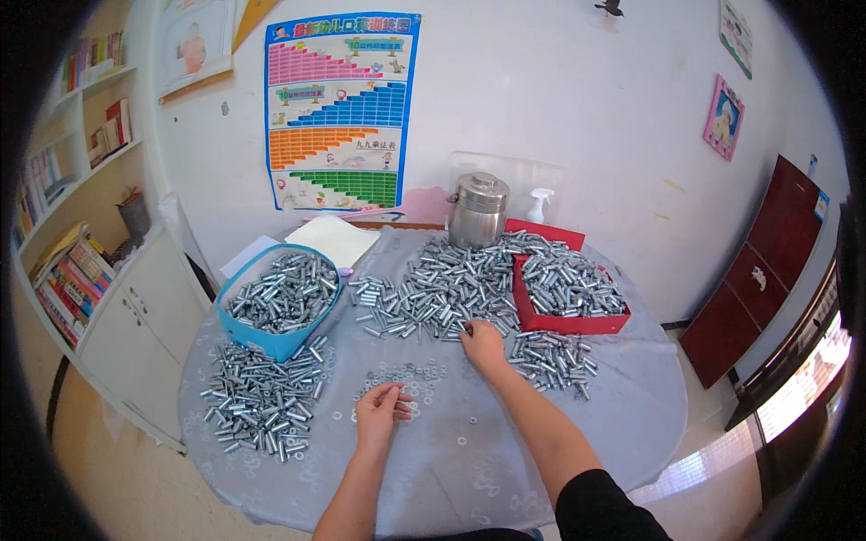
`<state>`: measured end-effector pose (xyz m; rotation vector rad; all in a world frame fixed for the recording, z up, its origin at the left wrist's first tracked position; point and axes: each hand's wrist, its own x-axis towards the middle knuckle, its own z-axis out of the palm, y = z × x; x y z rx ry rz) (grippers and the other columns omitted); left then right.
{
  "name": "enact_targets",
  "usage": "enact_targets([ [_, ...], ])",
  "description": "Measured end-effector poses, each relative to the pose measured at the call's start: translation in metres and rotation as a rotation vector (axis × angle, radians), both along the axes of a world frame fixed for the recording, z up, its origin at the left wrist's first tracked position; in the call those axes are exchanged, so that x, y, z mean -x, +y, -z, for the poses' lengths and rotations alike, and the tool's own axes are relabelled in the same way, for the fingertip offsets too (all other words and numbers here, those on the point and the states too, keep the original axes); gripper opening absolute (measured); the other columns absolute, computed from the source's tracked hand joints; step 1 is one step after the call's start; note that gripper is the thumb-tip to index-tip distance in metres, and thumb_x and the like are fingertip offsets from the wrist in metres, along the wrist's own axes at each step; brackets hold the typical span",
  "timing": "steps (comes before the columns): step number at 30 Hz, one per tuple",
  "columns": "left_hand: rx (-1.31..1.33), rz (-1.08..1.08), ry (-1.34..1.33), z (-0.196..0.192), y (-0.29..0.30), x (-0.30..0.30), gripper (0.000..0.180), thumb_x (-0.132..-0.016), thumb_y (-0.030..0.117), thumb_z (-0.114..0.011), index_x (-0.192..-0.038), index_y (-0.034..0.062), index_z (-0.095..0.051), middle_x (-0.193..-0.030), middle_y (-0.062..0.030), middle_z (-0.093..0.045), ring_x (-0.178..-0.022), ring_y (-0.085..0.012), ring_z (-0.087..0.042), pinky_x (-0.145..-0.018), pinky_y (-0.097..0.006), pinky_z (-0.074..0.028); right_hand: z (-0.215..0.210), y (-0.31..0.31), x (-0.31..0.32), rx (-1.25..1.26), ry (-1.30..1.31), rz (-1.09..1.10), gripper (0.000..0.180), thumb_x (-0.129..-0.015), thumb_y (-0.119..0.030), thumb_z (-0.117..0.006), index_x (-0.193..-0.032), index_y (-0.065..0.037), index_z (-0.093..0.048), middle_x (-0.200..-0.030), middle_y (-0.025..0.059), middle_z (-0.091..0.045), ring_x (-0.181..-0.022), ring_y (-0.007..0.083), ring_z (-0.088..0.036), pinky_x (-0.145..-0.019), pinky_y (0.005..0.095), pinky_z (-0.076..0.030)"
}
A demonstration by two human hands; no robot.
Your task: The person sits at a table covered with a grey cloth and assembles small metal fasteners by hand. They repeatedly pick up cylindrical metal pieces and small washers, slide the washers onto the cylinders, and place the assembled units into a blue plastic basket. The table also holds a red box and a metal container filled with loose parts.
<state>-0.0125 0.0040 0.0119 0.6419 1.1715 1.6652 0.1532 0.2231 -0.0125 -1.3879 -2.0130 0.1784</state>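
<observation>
Tubes fill bin and box; both hands work low over the table

The table (541,451), under a grey cloth, carries everything. Near its left edge stands the blue bin (263,341), heaped to the rim with tubes. Toward the right edge is the red box (577,325), also piled full, some tubes rising above its low wall. At the back edge stands a steel pot (478,216), lid on, contents hidden, with a white bottle (539,206) to its right.

The right hand (485,344) reaches to the near side of the middle heap, fingers narrow among the tubes; whether they grip one I cannot tell. The left hand (379,417) is over the near half, by the rings, thumb and fingertips close together; whether they hold a ring is too small to tell.

The tubes (424,293) are short, silvery and shiny, lying at all angles. Loose ones form heaps left of the box, in front of it, and in front of the bin. Smallest are the rings (417,371), thin, pale and flat, scattered between the heaps and the near edge.
</observation>
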Motion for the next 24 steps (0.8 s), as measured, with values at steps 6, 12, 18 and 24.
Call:
enact_targets([
  [6, 0.006, 0.012, -0.005, -0.002, -0.001, 0.0, 0.017, -0.09, 0.01, -0.051, -0.099, -0.0007, -0.061, -0.081, -0.0122, -0.064, -0.062, -0.0146, -0.06, -0.052, -0.028, -0.054, 0.004, 0.008, -0.002, 0.179, -0.032, 0.026, 0.026, -0.068, -0.024, -0.07, -0.085, -0.005, -0.067, -0.081, 0.0121, -0.065, -0.078, 0.028, -0.062, -0.07, 0.037, -0.049],
  [12, 0.023, 0.025, -0.007, 0.0, -0.001, 0.001, 0.018, -0.09, 0.009, -0.05, -0.099, -0.0006, -0.061, -0.081, -0.0117, -0.064, -0.063, -0.0142, -0.059, -0.052, -0.028, -0.054, -0.006, 0.002, -0.009, 0.207, -0.092, -0.058, 0.028, -0.067, -0.028, -0.072, -0.086, -0.007, -0.069, -0.082, 0.0122, -0.066, -0.077, 0.0268, -0.063, -0.07, 0.0342, -0.049],
  [18, 0.018, 0.035, -0.013, 0.002, -0.001, 0.001, 0.018, -0.091, 0.01, -0.05, -0.099, -0.0004, -0.061, -0.082, -0.0119, -0.064, -0.063, -0.0144, -0.059, -0.053, -0.028, -0.054, -0.015, -0.01, -0.008, 0.261, -0.057, -0.109, 0.028, -0.069, -0.03, -0.07, -0.084, -0.007, -0.069, -0.086, 0.0127, -0.066, -0.079, 0.0285, -0.063, -0.071, 0.0371, -0.05],
  [24, 0.018, 0.037, -0.003, 0.004, -0.001, 0.002, 0.018, -0.09, 0.01, -0.05, -0.1, 0.0001, -0.062, -0.082, -0.0116, -0.064, -0.064, -0.0143, -0.06, -0.052, -0.028, -0.054, -0.021, -0.02, -0.004, 0.28, -0.072, -0.097, 0.029, -0.071, -0.032, -0.067, -0.087, -0.008, -0.07, -0.086, 0.0135, -0.066, -0.08, 0.0293, -0.063, -0.07, 0.0382, -0.049],
])
